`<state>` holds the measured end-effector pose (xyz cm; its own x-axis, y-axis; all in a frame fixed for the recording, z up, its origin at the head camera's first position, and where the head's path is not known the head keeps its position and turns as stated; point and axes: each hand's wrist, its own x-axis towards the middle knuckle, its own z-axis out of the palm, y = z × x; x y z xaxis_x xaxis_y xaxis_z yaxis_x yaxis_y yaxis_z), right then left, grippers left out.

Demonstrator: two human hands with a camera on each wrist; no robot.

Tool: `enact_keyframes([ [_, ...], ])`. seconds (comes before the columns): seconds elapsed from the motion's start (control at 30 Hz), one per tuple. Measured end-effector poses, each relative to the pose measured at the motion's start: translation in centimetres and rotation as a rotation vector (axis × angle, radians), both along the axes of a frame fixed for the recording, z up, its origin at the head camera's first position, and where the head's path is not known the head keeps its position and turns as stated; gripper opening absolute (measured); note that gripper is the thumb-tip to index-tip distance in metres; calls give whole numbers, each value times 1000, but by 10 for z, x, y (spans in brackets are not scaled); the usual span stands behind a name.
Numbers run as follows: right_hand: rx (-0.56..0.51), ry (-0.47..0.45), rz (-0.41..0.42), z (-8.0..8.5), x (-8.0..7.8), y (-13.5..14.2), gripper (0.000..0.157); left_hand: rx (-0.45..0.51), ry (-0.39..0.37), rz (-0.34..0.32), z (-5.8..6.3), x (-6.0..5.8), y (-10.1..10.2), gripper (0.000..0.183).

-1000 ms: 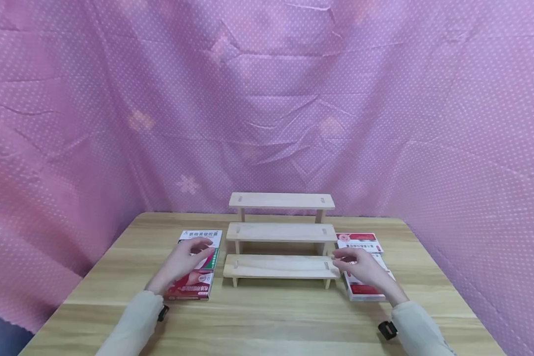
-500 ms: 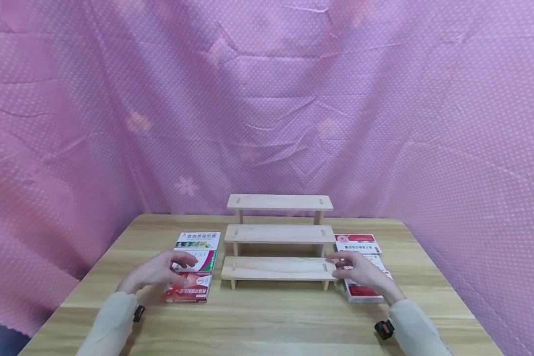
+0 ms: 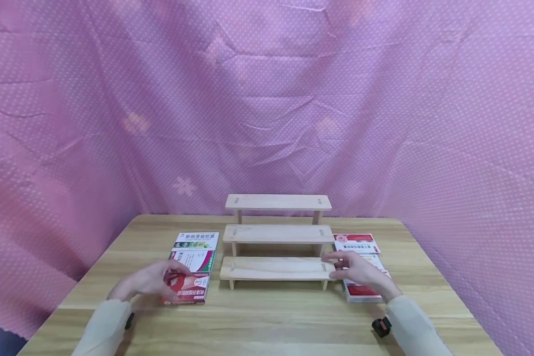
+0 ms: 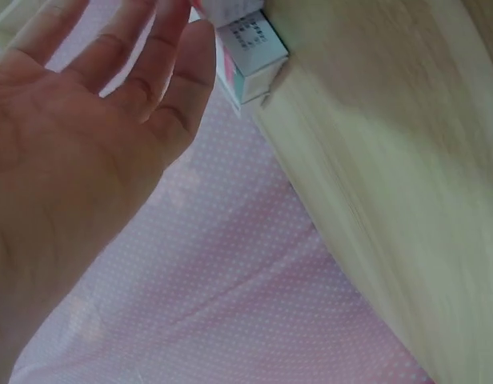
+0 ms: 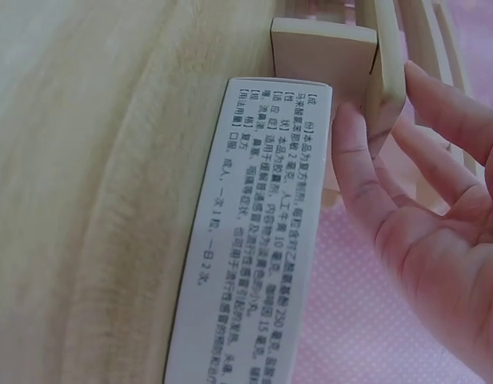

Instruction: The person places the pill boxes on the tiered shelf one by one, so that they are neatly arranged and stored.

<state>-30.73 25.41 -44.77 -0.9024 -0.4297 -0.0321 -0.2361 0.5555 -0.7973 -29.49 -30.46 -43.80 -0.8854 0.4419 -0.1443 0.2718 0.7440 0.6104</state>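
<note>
In the head view my left hand (image 3: 153,279) reaches over the red medicine box (image 3: 193,287), nearest in the left row. Its fingers are spread, long and fairly straight in the left wrist view; the thumb is hidden there. Whether the fingertips touch the box is unclear. My right hand (image 3: 358,269) is at the right end of the lowest step of a three-tier wooden display stand (image 3: 276,267). In the right wrist view its thumb and index finger pinch that board (image 5: 386,80) from its two faces. The white side of a medicine box (image 5: 246,240) lies beside this hand.
Behind the red box lie a white, pink and green box (image 3: 193,260) and a white and green box (image 3: 198,239). To the stand's right, red and white boxes (image 3: 356,242) lie partly under my right hand. A pink dotted curtain (image 3: 267,123) surrounds the wooden table (image 3: 267,326).
My left hand has moved from above the middle and far left boxes, back toward me and left, to the red box. The right hand stays by the lowest step, its fingers slightly shifted.
</note>
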Motion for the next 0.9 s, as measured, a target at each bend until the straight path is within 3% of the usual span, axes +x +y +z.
enact_keyframes([
  [0.07, 24, 13, 9, 1, -1, -1, 46, -13, -26, 11, -1, 2, -2, 69],
  [0.2, 57, 36, 39, 3, -2, -4, 46, 3, -54, -26, -2, 6, -6, 79],
  [0.6, 29, 20, 74, 0, -3, -3, 47, 32, -39, -85, -9, 4, -9, 86],
  [0.9, 37, 3, 40, -3, -5, -1, 49, 104, -64, -47, 5, 4, -9, 89],
])
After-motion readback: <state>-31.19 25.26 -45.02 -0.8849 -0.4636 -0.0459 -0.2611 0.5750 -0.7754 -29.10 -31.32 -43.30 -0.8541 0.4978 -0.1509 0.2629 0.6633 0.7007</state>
